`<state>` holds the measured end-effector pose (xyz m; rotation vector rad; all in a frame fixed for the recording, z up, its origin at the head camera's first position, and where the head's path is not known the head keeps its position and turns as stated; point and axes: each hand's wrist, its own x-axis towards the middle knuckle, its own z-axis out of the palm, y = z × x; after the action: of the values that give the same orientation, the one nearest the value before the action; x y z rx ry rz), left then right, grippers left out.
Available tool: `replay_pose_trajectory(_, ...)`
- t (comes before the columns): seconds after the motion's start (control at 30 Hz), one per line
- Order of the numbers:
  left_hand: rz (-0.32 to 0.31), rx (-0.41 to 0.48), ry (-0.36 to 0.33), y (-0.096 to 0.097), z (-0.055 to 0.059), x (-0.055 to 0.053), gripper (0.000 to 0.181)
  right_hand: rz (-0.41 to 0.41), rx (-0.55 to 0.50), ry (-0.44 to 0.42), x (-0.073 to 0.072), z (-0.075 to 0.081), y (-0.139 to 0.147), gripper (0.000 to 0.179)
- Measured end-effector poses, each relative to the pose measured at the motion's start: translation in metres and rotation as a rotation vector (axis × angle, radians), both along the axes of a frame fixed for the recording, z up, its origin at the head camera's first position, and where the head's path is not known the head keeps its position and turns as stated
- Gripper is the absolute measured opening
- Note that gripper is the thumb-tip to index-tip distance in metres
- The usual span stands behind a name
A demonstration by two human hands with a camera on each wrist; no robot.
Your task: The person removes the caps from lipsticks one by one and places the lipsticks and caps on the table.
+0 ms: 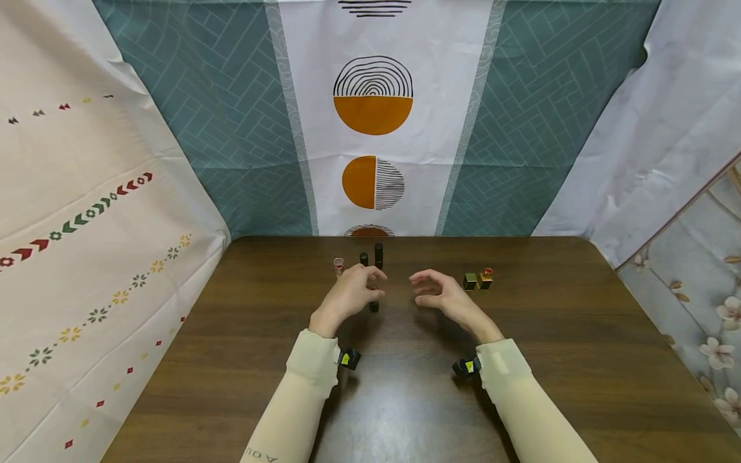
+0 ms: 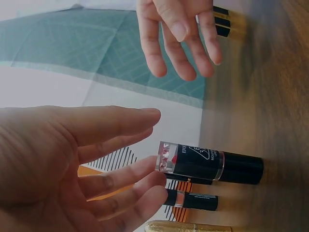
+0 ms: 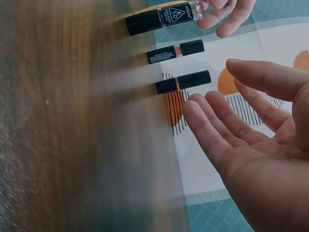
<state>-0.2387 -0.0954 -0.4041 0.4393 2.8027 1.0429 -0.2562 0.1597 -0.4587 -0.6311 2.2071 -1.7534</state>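
Note:
My left hand [image 1: 347,292] hovers over the table with fingers loosely bent and nothing held. Close by its fingertips stands a black lipstick [image 2: 198,162] with a clear end and white print; I cannot tell whether they touch. Behind it, two slimmer black lipstick tubes [image 1: 379,255] [image 3: 176,51] stand upright. A lipstick with a clear top [image 1: 339,266] is partly hidden behind the left hand. My right hand [image 1: 447,297] is raised opposite, fingers relaxed and apart, palm towards the left hand. It holds nothing.
To the right of the right hand stand a square gold cap or case [image 1: 470,281] and a square gold lipstick [image 1: 485,279] with a red tip. The brown wooden table [image 1: 393,399] ends at a patterned cloth [image 1: 231,128] behind.

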Motion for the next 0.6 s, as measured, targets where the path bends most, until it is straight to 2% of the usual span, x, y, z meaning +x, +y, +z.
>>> replay_pose_trajectory(0.2, -0.008, -0.004, -0.003, 0.001, -0.005, 0.0, 0.027, 0.004, 0.002, -0.005, 0.0, -0.006, -0.003, 0.045)
replay_pose_trajectory(0.6, 0.002, -0.017, 0.012, 0.002, -0.018, -0.005, 0.021, 0.002, -0.006, -0.017, 0.003, -0.006, -0.011, 0.043)
